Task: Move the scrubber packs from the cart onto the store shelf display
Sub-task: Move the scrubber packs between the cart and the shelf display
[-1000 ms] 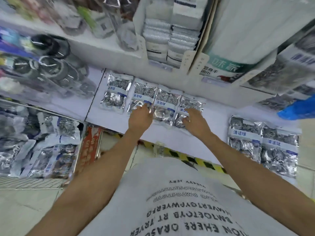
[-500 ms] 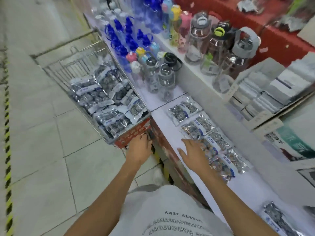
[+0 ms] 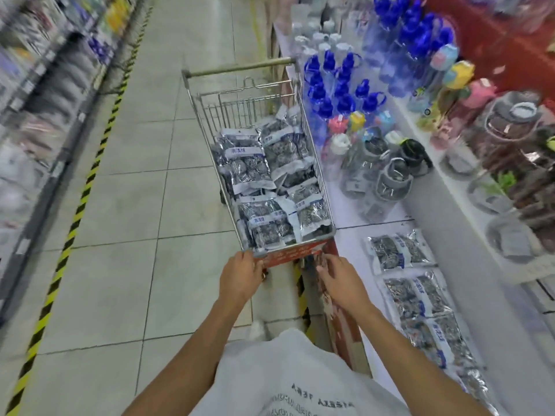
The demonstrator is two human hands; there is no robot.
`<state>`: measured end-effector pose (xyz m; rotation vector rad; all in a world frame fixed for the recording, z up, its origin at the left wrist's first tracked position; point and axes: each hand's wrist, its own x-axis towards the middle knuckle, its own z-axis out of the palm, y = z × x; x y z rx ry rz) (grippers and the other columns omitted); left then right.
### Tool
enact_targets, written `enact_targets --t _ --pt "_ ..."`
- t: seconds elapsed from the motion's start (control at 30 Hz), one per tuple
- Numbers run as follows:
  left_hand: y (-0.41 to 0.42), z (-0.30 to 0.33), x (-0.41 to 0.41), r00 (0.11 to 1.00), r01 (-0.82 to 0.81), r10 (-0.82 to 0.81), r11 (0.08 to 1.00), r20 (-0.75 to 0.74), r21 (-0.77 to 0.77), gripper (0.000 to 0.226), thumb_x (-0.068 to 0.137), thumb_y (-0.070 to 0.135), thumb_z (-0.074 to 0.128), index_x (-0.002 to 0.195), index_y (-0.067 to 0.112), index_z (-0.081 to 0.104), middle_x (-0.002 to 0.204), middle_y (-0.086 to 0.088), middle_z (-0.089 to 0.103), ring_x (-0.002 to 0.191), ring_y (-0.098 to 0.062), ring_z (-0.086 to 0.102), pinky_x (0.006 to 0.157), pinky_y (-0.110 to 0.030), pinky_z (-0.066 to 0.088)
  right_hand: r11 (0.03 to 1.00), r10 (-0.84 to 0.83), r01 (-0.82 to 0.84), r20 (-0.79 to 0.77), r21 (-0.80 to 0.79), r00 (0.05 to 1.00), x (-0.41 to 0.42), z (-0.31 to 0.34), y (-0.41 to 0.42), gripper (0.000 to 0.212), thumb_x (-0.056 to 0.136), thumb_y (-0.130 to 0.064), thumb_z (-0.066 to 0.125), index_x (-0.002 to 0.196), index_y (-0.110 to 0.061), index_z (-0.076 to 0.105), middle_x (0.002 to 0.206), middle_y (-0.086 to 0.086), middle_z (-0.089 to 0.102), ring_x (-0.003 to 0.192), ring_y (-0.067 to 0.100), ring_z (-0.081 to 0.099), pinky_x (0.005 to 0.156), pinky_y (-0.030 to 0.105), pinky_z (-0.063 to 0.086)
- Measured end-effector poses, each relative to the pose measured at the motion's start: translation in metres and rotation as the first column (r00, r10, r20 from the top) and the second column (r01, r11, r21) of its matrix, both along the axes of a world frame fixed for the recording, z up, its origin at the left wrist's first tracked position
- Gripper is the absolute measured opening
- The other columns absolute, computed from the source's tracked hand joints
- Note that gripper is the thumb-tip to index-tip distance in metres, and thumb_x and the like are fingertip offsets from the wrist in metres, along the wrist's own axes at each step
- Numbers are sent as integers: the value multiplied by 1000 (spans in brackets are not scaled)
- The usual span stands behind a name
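Both hands leave the white shelf (image 3: pixel 354 244); left hand (image 3: pixel 240 276) grips the wire cart's red near rim (image 3: pixel 295 253), right hand (image 3: pixel 339 276) reaches loose-fingered, empty. Steady it before lifting silver scrubber packs (image 3: pixel 258 181).

Scrubber packs (image 3: pixel 399 253) are laid flat in a row along the white shelf (image 3: pixel 354 205); water bottles (image 3: pixel 375 181) are stood farther along it. A wire cart (image 3: pixel 318 163) is parked on the tiled floor (image 3: pixel 120 205) just beside.
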<state>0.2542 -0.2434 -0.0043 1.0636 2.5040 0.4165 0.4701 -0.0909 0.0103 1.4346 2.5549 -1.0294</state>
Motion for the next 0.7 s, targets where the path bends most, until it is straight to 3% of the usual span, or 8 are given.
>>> enact_targets --t 0.13,0.27,0.37,0.53,0.7 --pt "28 -8 -35 999 20 -17 998 41 -55 47 104 38 47 139 7 52 126 -17 61 114 -36 59 92 -45 52 996 -62 59 -50 -64 997 -46 -1 38 19 102 -39 55 116 -28 63 107 1 70 101 24 67 82 38 54" --pt "61 -19 -57 992 -8 21 994 123 -107 44 104 38 49 135 6 53 124 -16 61 113 -35 58 91 -46 53 972 -184 177 -32 -154 982 -81 -8 75 41 103 -33 56 136 -10 58 131 9 65 114 28 64 94 37 50" --pt "88 -34 -71 977 -58 81 991 198 -120 40 103 39 51 125 5 56 118 -16 62 108 -35 60 88 -46 54 952 -221 216 0 -219 975 -103 -19 108 47 104 -34 55 142 -8 51 133 14 62 120 33 60 95 39 47" --pt "134 -71 -93 899 -228 272 960 343 -165 42 97 42 55 126 13 60 114 -9 67 102 -30 66 88 -46 57 917 -251 258 63 -304 966 -138 -50 171 56 104 -30 56 153 -8 40 149 16 51 133 34 52 102 36 42" --pt "171 -91 -108 763 -412 474 880 439 -235 36 99 27 64 128 7 55 105 -9 69 88 -24 65 76 -37 54 898 -234 251 91 -361 968 -174 -82 230 42 98 -32 59 134 -12 53 127 11 62 116 34 63 95 45 54"
